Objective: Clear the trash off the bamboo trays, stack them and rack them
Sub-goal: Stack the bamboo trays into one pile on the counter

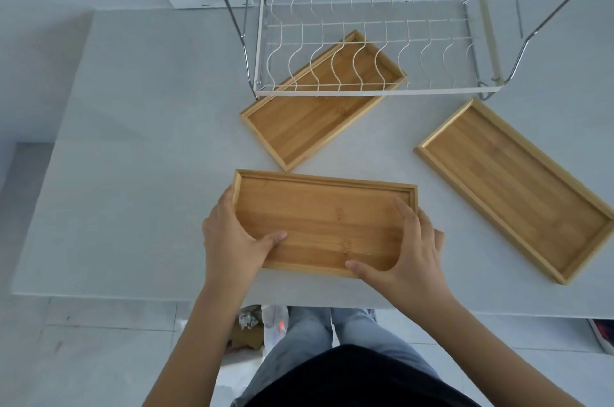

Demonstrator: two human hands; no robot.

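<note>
Between the two hands sits the near tray (324,223), gripped at both short ends: the left hand (232,240) wraps the left end with its thumb lying inside on the floor of the tray, and the right hand (408,250) clasps the right end, fingers spread over the rim and thumb along the near edge. Its long axis runs straight across from one set of fingers to the other, so neither hand is nearer; they share it evenly. Whether it rests on the table (133,140) or is just lifted I cannot tell.

Beyond the fingers, a second tray (309,120) lies slantwise, its far end tucked under the wire rack (368,41), its near corner close to the held tray's far rim. Off past the right-hand fingers, well apart, a third tray (518,190) lies at the opposite slant.

All three trays look bare; no trash shows in any of them. The rack's slots hold nothing. Some crumpled bits (249,320) lie on the floor below the table edge, by the person's legs.

I would judge the clearing done and stacking in hand. The coming move turns on rotation: whichever tray is chosen, the held one must swing out of its crosswise line to match that tray's slant before it can nest.
</note>
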